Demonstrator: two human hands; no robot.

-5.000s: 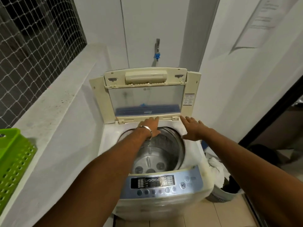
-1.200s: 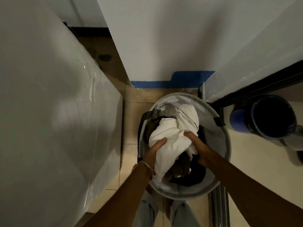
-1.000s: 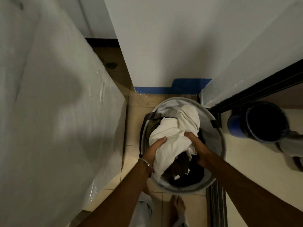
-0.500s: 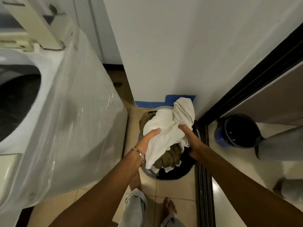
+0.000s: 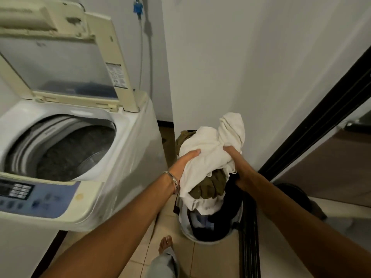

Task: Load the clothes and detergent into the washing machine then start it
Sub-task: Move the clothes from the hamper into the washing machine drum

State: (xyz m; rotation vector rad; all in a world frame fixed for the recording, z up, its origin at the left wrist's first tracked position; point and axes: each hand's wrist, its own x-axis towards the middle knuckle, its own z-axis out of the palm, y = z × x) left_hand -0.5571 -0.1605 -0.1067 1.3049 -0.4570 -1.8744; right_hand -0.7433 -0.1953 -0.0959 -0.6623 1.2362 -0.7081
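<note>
A bundle of clothes (image 5: 208, 155), white cloth over olive and dark pieces, is held up between both hands above the round laundry basket (image 5: 185, 225) on the floor. My left hand (image 5: 185, 161) grips the bundle's left side; a bracelet sits on that wrist. My right hand (image 5: 233, 157) grips its right side, fingers sunk into the cloth. The top-loading washing machine (image 5: 128, 157) stands to the left with its lid (image 5: 60, 51) raised and its drum (image 5: 66, 151) open and empty. No detergent is in view.
The control panel (image 5: 36, 195) lies along the machine's front edge. A white wall (image 5: 230, 57) rises right behind the basket, and a black door frame (image 5: 321, 121) runs on the right. More dark clothes remain in the basket. My bare foot (image 5: 165, 243) stands on the tiled floor.
Both hands have lifted the clothes bundle up out of the basket. The view has swung up and left, bringing the open drum, lid and control panel into sight.
</note>
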